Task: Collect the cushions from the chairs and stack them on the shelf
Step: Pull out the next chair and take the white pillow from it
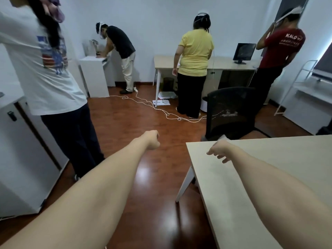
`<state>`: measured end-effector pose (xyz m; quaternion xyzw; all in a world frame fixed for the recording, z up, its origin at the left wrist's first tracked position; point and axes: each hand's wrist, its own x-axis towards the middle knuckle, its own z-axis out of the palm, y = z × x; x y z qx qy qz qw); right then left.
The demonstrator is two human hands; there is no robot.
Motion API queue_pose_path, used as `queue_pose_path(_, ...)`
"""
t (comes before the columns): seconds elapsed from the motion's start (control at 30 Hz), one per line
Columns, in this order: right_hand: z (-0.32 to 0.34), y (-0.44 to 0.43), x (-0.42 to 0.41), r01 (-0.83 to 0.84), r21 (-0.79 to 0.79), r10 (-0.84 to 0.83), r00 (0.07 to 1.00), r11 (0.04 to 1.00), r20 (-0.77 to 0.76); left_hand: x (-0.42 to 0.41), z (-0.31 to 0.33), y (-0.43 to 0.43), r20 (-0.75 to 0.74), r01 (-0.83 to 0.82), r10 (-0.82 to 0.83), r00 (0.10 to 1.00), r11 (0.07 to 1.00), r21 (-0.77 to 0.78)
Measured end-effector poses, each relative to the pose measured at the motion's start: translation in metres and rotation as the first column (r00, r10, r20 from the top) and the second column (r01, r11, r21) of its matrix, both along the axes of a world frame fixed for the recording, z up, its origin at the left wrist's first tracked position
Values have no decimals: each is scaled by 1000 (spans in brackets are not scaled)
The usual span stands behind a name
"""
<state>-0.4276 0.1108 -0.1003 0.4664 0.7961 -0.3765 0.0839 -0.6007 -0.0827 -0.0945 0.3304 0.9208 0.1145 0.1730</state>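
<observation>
Bare skin only, nothing carried: my left hand (152, 140) is curled into a loose fist out over the wood floor (125, 119), empty. My right hand (218, 150) hangs with its fingers drooping and slightly apart, above the near corner of the desk (251, 186), also empty.

Just beyond the right hand sits a black mesh chair (231, 112), back turned to me. I can't see its seat, so can't tell if a cushion is on it. A pale scrap shows at the desk edge below the chair back; too small to call.

Farther right of that hand, a white shelf rack (305, 83) stands by the wall; no cushions visible on it.

My read: task at the start. Nothing collected, nothing stacked. All pickups and the stacking remain.
</observation>
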Motion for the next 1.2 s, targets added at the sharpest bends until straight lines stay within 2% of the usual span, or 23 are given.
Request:
queue_pose_path(0.53,14,200,-233,313,24,-309,946,949,-94,-284,13,214,-32,174,-173,984,984,32)
queue_pose_path(0.8,14,295,-297,452,36,-447,889,891,-97,-367,16,336,-34,339,-337,941,938,77)
queue_pose_path(0.97,17,387,-330,574,48,-559,810,817,-176,-415,22,439,-29,417,-416,909,904,95)
queue_pose_path(1.2,21,470,-360,687,16,-678,721,727,-142,-456,23,572,-40,553,-552,833,828,96)
